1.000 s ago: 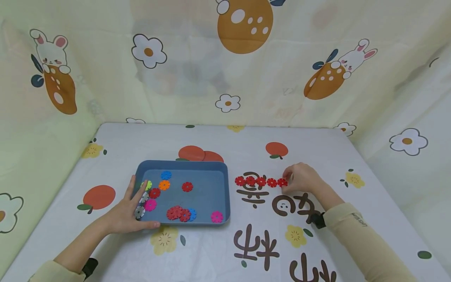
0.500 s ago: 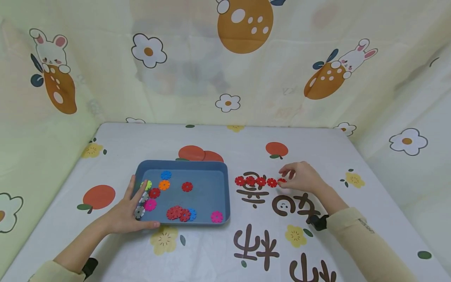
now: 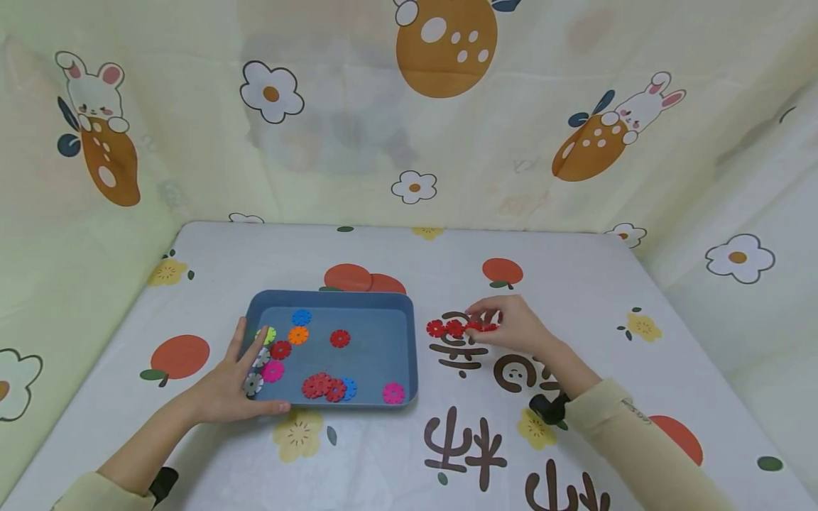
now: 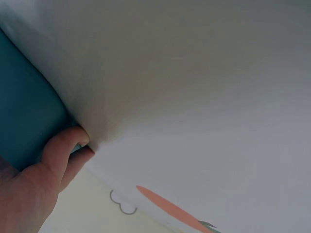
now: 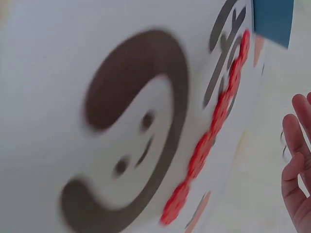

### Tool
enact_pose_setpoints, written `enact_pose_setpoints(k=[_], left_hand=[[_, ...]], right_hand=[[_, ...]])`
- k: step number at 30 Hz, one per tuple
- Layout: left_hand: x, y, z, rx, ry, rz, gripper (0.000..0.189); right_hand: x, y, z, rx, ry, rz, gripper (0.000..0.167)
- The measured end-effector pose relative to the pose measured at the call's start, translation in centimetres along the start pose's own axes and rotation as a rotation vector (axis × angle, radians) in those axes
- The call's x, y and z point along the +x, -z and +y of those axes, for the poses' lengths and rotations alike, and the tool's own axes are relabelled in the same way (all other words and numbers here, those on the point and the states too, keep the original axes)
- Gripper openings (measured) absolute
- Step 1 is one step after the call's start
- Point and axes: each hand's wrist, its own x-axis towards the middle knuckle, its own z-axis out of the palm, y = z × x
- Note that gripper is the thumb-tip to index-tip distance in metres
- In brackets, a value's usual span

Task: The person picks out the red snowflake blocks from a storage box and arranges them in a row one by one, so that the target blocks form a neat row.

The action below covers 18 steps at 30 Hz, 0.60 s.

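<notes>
My left hand (image 3: 224, 387) rests at the left end of a blue tray (image 3: 377, 305), fingers spread and straight, with the thumb along the front rim. In the left wrist view, thumb and a finger reach the edge of the tray (image 4: 29, 97). My right hand (image 3: 511, 323) is over a row of red flower-shaped plastic discs (image 3: 454, 327) on the table, partly covering its right end. The right wrist view has the right hand (image 5: 297, 165) with nothing between its fingers, apart from the line of red discs (image 5: 221, 114).
The tray holds loose flower-shaped discs: a clump of red ones (image 3: 319, 385), a blue one (image 3: 302, 317), an orange one (image 3: 298, 336), a pink one (image 3: 393, 393) and several others. A printed white cloth (image 3: 364, 461) covers the table. A patterned curtain (image 3: 345, 128) stands behind it.
My right hand has let go of the rightmost red disc and moved left along the row, over its middle and right part. The left hand and the tray have stayed put.
</notes>
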Motion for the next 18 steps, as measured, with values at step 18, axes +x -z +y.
enact_pose_setpoints(k=[18], left_hand=[[0.0, 0.0, 0.0, -0.014, -0.012, -0.004, 0.119]], right_hand=[[4.5, -4.8, -5.3, 0.096, 0.081, -0.136, 0.034]])
